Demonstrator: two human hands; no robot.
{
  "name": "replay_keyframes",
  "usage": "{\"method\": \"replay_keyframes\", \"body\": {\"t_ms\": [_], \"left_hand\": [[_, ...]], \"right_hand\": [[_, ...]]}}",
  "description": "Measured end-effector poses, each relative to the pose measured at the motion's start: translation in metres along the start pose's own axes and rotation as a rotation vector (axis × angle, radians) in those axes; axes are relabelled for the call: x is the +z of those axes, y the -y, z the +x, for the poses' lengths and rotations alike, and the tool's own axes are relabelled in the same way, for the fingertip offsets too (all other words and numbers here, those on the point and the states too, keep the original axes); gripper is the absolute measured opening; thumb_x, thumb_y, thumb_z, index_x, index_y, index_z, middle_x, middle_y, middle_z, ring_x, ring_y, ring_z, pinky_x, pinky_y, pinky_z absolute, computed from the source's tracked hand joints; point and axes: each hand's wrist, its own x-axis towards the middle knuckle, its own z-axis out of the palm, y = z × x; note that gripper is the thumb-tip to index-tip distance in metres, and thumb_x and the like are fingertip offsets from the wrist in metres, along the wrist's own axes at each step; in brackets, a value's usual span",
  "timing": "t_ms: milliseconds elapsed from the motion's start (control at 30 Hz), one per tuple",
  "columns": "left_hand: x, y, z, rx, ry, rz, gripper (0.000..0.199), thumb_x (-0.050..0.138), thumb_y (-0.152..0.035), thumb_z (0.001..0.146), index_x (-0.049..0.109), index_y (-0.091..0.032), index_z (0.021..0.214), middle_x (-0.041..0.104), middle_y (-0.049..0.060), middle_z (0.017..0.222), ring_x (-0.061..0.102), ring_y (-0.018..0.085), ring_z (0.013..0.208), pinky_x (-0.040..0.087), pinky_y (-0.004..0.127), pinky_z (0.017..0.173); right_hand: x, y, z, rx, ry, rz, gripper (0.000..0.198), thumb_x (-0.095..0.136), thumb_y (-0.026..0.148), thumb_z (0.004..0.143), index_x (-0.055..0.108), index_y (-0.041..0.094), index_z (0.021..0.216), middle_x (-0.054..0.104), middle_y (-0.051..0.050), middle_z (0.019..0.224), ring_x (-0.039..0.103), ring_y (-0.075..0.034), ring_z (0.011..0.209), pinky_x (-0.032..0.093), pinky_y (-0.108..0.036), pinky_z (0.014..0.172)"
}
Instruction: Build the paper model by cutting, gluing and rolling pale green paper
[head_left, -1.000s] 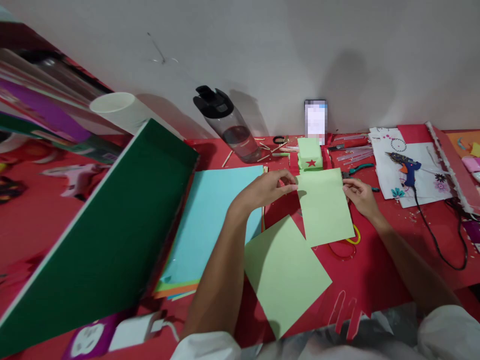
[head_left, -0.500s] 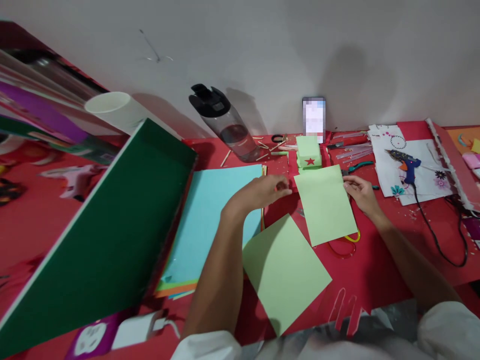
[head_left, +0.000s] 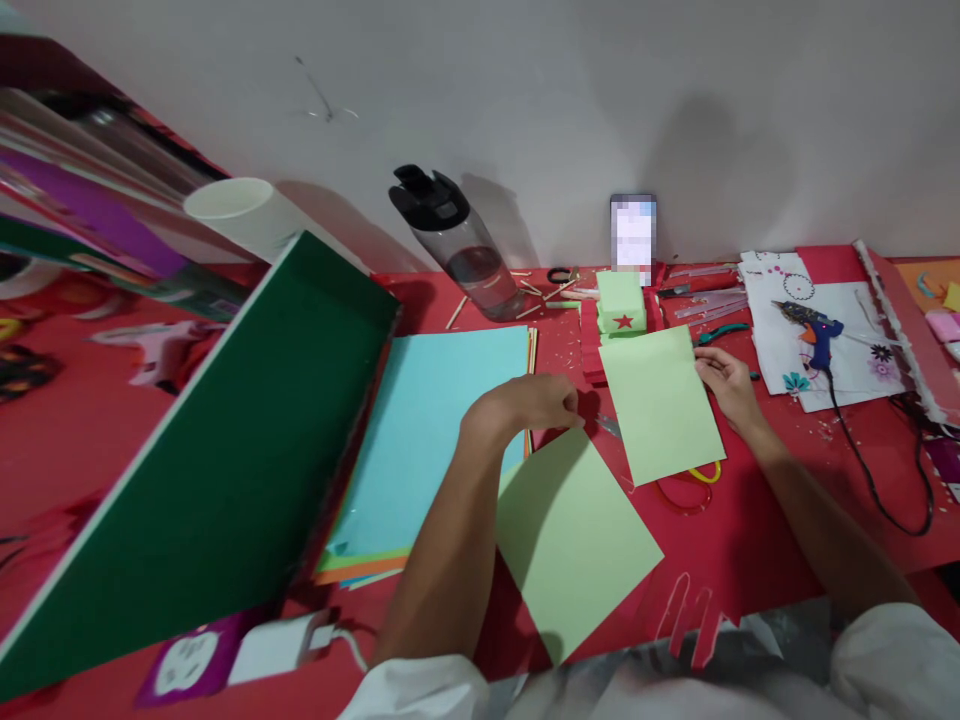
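Observation:
My left hand [head_left: 551, 402] is closed, its fingertips pinched at the top corner of a light green paper sheet [head_left: 577, 550] lying askew near me. My right hand [head_left: 729, 388] grips the right edge of a smaller light green sheet [head_left: 664, 410], thumb and fingers at its upper right side. Beneath that smaller sheet lie scissors with a red and yellow handle [head_left: 705, 473], their blade tip partly showing on the left. Just behind it stands a small green box with a red star [head_left: 622, 305]. A stack of coloured paper, blue on top [head_left: 457, 400], is left of my left hand.
A dark green board [head_left: 217, 470] leans at left. At the back are a water bottle [head_left: 476, 260] and a phone [head_left: 634, 230] against the wall. On the right, a blue glue gun [head_left: 821, 340] rests on white paper, its black cord [head_left: 870, 475] trailing forward.
My left hand has come down from beside the smaller sheet to the top corner of the larger one, and its fingers have closed. My right hand keeps its hold on the smaller sheet.

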Motion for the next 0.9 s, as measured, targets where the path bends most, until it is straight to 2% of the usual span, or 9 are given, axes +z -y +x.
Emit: {"method": "replay_keyframes", "body": {"t_ms": [167,300,400,533,700,900], "left_hand": [[-0.003,-0.004,0.003,0.173,-0.031,-0.143,0.034,0.064,-0.052,0.087,0.075,-0.022,0.074,0.071,0.005,0.072,0.056,0.018,0.058,0.036,0.029,0.054],[-0.003,-0.013,0.008,0.252,0.085,-0.215,0.033,0.06,-0.049,0.094,0.08,-0.023,0.101,0.078,0.006,0.091,0.066,0.02,0.073,0.046,0.028,0.063],[0.0,-0.016,0.013,0.303,0.136,-0.329,0.031,0.062,-0.044,0.095,0.078,-0.023,0.111,0.08,0.007,0.105,0.071,0.02,0.083,0.052,0.028,0.071],[0.002,-0.016,0.018,0.356,0.111,-0.422,0.031,0.065,-0.048,0.095,0.078,-0.022,0.106,0.08,0.008,0.106,0.073,0.022,0.089,0.055,0.03,0.076],[0.0,-0.018,0.015,0.366,0.086,-0.457,0.032,0.063,-0.048,0.097,0.077,-0.02,0.102,0.08,0.009,0.106,0.073,0.023,0.094,0.055,0.033,0.081],[-0.002,-0.024,0.01,0.388,0.12,-0.599,0.028,0.072,-0.048,0.09,0.072,-0.021,0.099,0.079,0.009,0.108,0.074,0.024,0.099,0.057,0.035,0.084]], "right_hand": [[0.001,0.003,-0.001,0.015,-0.013,0.077,0.034,0.079,0.043,0.081,0.074,0.021,0.107,0.075,-0.004,0.096,0.069,-0.019,0.089,0.057,-0.032,0.082],[0.001,0.004,-0.002,0.018,-0.017,0.122,0.035,0.082,0.043,0.079,0.075,0.022,0.106,0.074,-0.003,0.095,0.068,-0.018,0.086,0.056,-0.03,0.079],[0.002,0.005,-0.002,0.017,-0.013,0.108,0.037,0.082,0.044,0.08,0.074,0.022,0.108,0.074,-0.003,0.093,0.068,-0.018,0.084,0.056,-0.03,0.076],[0.002,0.004,-0.002,0.017,-0.011,0.072,0.038,0.078,0.048,0.082,0.073,0.022,0.109,0.075,-0.005,0.097,0.07,-0.021,0.088,0.057,-0.031,0.074],[0.001,0.0,-0.002,-0.016,-0.046,0.083,0.04,0.079,0.05,0.082,0.072,0.023,0.11,0.077,-0.007,0.107,0.072,-0.022,0.095,0.058,-0.032,0.079],[0.001,-0.008,0.0,-0.062,-0.095,0.055,0.042,0.075,0.055,0.085,0.07,0.024,0.112,0.077,-0.009,0.109,0.073,-0.024,0.098,0.059,-0.035,0.081]]}}
